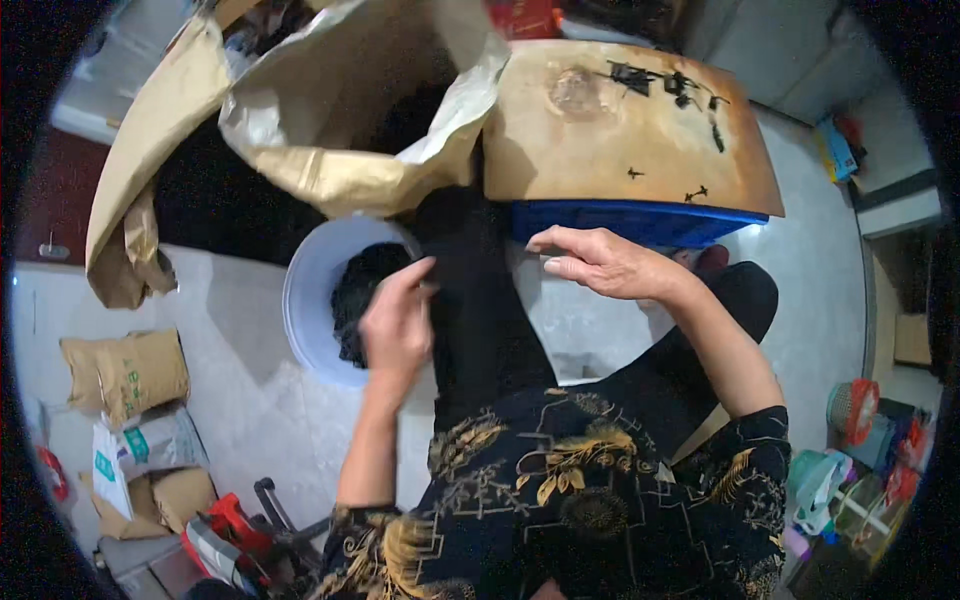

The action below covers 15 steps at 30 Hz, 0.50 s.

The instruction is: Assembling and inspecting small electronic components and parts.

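1. Pale floor [240, 330]; white bucket [300, 300] holds black material [362, 280].
2. Left hand [398, 325] near bucket, blurred; can't tell its grip.
3. Right hand [605, 264], fingers parted, near board [560, 150] bearing black scraps [632, 77]; light fingertips should suit them.

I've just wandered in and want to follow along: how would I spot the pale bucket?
Find the large open paper sack at the top. Just below it in the picture stands a pale bucket holding dark material, its right side partly hidden by the left hand. Unlike the crumpled tan sack, it has a smooth, round, whitish rim.
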Available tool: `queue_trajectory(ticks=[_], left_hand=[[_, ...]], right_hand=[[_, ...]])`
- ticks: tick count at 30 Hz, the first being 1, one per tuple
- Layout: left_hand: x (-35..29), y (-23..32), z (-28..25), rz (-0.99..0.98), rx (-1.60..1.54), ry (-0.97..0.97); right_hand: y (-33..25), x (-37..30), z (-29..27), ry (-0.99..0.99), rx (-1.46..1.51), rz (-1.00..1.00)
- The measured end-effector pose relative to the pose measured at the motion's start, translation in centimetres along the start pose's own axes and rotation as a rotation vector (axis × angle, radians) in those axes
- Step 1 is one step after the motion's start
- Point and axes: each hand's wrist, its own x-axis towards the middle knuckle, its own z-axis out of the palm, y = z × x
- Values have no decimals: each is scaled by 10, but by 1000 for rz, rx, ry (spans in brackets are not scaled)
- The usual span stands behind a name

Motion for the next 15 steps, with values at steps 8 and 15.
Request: queue_trajectory(ticks=[8,15], left_hand=[[17,-13,-37,37,541,-144],[185,52,191,464,116,-394]], right_hand=[[78,5,-51,115,-159,89],[120,-17,-58,-10,-658,288]])
